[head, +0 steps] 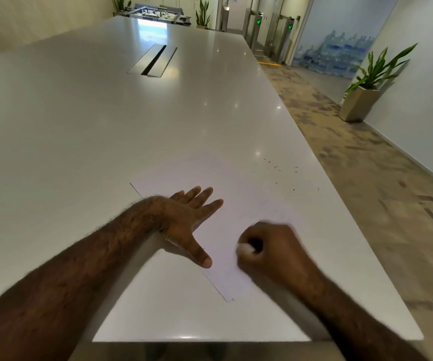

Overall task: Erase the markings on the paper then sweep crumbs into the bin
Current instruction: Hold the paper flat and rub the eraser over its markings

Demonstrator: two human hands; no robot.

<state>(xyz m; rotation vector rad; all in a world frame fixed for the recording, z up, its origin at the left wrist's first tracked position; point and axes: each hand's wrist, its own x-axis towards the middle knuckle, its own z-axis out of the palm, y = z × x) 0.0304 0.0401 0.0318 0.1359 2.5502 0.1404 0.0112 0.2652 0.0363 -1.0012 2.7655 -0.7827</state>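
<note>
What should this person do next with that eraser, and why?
Probably keep rubbing the eraser across the paper. The right hand grips it against the sheet and is motion-blurred, while the left hand presses the paper flat. Crumbs lie scattered beyond; sweeping can likely wait.

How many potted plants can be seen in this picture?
3. One plant stands on the floor at the right wall. Two more are at the far end of the room: plant and plant. Others may be hidden.
</note>
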